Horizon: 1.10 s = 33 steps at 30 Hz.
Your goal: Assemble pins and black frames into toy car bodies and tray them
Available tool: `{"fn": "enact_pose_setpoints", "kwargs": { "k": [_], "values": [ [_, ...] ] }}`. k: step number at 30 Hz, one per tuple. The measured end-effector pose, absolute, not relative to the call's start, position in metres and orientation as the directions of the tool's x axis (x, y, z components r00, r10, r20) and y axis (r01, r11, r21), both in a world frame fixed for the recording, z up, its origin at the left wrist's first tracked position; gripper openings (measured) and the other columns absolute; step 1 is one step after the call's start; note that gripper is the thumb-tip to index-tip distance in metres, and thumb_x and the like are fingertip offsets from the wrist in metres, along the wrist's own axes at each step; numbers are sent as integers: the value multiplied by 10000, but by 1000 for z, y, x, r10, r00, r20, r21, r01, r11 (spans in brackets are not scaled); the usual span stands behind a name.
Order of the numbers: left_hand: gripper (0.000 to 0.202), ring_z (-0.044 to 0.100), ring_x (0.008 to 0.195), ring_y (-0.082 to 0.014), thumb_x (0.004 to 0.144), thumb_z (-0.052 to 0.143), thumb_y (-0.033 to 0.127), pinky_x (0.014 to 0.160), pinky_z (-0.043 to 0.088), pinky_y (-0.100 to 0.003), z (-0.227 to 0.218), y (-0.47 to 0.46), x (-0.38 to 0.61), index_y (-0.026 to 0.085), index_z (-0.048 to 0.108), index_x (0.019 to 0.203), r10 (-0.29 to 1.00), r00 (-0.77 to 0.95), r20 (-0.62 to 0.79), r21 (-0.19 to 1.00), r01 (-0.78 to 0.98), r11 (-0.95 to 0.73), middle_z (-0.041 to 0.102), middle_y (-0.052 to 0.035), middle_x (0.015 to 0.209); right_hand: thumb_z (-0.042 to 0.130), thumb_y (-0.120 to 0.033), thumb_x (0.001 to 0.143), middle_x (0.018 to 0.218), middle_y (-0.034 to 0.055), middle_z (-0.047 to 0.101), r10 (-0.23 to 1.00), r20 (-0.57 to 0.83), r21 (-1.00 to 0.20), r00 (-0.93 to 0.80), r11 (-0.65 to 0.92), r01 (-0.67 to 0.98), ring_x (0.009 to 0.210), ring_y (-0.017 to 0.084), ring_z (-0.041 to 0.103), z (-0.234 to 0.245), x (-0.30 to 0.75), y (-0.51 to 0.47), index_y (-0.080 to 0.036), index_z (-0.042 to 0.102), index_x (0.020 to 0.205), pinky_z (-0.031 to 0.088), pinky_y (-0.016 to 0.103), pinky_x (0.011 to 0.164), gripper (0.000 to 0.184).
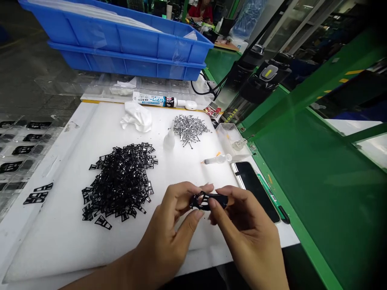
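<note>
Both my hands pinch one small black plastic frame part [208,200] above the white foam mat [66,245]. My left hand [172,229] grips its left end with fingers curled. My right hand [244,233] holds its right end between thumb and fingers. A big pile of the same black parts [121,181] lies to the left of my hands. A heap of small shiny metal pins [189,129] sits farther back on the mat.
A small dropper bottle [216,159], a clear plastic box [231,139], a dark phone [254,189] and a green pen [272,197] lie right of the mat. A crumpled white cloth [137,117], a glue tube [157,100] and stacked blue bins [121,44] are at the back. Clear trays with black parts [21,149] lie left.
</note>
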<state>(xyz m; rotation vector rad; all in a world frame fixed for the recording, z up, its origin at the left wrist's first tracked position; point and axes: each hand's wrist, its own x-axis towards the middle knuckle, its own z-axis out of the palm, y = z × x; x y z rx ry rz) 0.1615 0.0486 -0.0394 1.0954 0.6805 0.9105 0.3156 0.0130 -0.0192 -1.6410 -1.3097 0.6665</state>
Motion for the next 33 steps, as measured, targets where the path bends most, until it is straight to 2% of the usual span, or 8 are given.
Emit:
{"fn": "enact_pose_setpoints", "kwargs": {
  "k": [3,5,8,12,18,23,28,33],
  "values": [
    [519,630,1127,-145,963,581,206,1023,490,-317,-42,42,161,402,361,1390,912,409,34,999,-47,-16,636,-2,1292,681,-259,907,966,-2,663,910,299,-769,289,51,637,811,96,677,-28,322,13,-248,593,1115,581,162,756,226],
    [471,660,1019,-128,955,587,193,957,527,-288,-43,42,160,378,412,1351,904,426,50,998,6,-58,682,9,1161,677,-204,905,1020,9,662,891,391,-689,229,118,715,879,95,687,-33,326,11,-232,567,1158,571,159,830,277],
    [284,677,1001,-130,946,583,146,883,560,-260,-44,44,158,327,537,1159,893,432,126,992,-71,-105,695,19,1083,646,-121,909,1020,26,681,862,503,-546,63,260,797,904,91,695,-33,335,11,-193,538,1175,549,148,882,297],
    [264,676,1076,-161,905,609,63,891,577,-279,-45,46,157,292,583,1033,877,432,212,976,-140,-167,673,17,1204,567,-74,914,1018,78,698,828,525,-431,-197,458,777,942,139,688,-30,348,13,-171,547,1001,581,223,847,132],
    [329,720,1009,-161,835,658,-17,891,609,-281,-47,49,155,272,635,992,835,487,258,965,-178,-194,703,29,1221,613,82,757,1095,170,678,677,697,-347,-234,605,717,928,227,660,-48,358,11,-131,562,983,601,390,719,315],
    [324,739,985,-176,825,678,-9,880,630,-303,-47,46,153,288,655,955,854,487,185,980,-159,-121,711,60,1221,587,64,772,1089,146,675,710,664,-352,-235,574,739,882,219,638,-60,356,6,-148,564,907,573,398,677,252],
    [270,740,987,-188,835,688,27,881,629,-319,-46,44,154,283,667,918,879,460,126,985,-162,-56,727,60,1185,582,85,756,1021,155,659,673,710,-331,-206,577,747,841,213,608,-59,351,8,-132,538,903,534,375,626,266],
    [194,730,996,-158,891,638,54,880,610,-273,-43,45,156,248,634,895,885,464,44,955,-279,98,710,37,1216,584,26,822,1069,181,659,705,595,-277,-387,632,724,940,252,615,-45,359,15,-108,556,938,576,424,728,180]
  ]
}}
